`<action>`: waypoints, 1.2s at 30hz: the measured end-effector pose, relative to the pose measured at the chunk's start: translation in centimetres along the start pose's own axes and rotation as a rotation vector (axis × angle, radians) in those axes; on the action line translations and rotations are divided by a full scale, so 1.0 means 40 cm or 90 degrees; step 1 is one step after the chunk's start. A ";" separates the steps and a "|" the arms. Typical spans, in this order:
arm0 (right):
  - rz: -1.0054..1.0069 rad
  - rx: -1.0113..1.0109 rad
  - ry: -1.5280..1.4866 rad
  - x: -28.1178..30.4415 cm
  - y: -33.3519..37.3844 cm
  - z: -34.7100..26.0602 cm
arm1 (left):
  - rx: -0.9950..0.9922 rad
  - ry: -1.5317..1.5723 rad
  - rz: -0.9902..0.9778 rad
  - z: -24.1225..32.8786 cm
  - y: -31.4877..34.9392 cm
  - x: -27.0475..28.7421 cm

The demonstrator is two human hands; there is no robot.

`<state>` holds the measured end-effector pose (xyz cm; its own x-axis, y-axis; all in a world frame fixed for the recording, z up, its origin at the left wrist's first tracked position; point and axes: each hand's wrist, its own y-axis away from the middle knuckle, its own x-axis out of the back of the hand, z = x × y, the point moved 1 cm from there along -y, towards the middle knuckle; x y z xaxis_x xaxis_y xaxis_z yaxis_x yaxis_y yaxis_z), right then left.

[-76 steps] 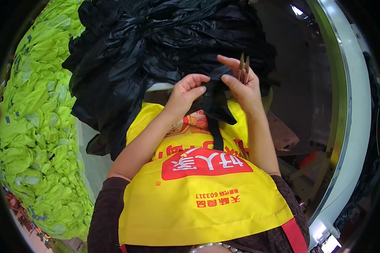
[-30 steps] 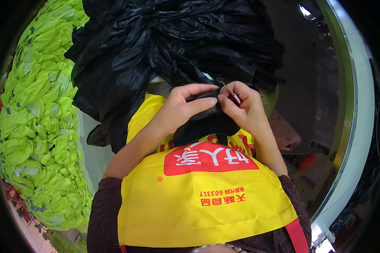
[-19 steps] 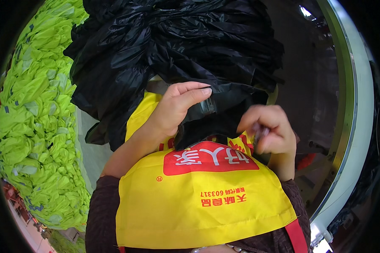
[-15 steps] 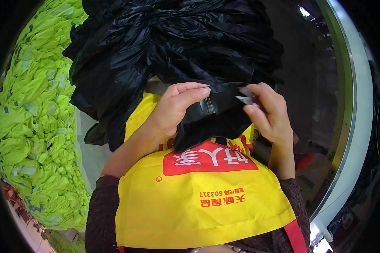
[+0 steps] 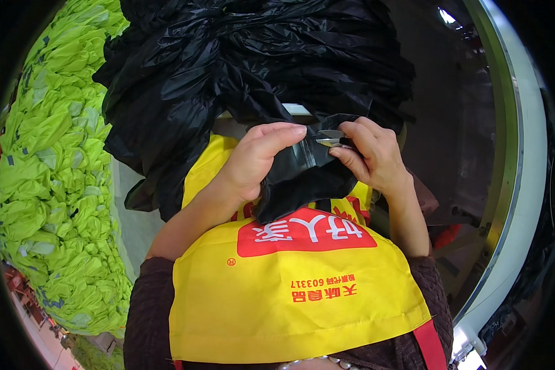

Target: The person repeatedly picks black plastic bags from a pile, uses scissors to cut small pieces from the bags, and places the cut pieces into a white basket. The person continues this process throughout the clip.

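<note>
My left hand (image 5: 257,159) pinches a piece of black fabric (image 5: 290,180), its thumb lying along the top near a pale seam line. Between the fingers of my right hand (image 5: 374,150) is a pair of small thread snips (image 5: 332,138). The two pointed metal blades stand apart and point left, close to the seam and the left thumb tip. The grip end of the snips is hidden in my palm. The black piece hangs down in front of my yellow apron (image 5: 290,271).
A large heap of black fabric (image 5: 259,55) lies just beyond my hands. On the left is a tall pile of bright yellow-green garments (image 5: 55,160). A pale curved edge (image 5: 527,154) runs down the right side beside a dark surface.
My right hand has moved left with the snips, bringing the blades from the right part of the fabric to the seam beside my left thumb. The left hand stays nearly in place.
</note>
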<state>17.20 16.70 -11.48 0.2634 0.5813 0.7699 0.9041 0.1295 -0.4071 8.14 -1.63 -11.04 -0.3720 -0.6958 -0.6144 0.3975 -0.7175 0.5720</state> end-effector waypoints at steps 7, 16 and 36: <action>-0.024 0.006 0.024 0.003 -0.010 -0.009 | 0.008 -0.002 -0.009 -0.016 -0.017 0.012; 0.063 -0.039 -0.117 0.006 0.000 -0.018 | 0.036 -0.021 -0.015 -0.021 -0.026 0.020; 0.430 -0.357 -0.903 0.035 -0.087 0.032 | -0.180 -0.387 0.140 0.077 0.074 0.033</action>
<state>13.99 18.08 -9.62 0.4208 0.6678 -0.6140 0.8454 -0.5341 -0.0015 6.26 -4.77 -8.48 -0.6282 -0.7770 -0.0404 0.6891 -0.5798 0.4346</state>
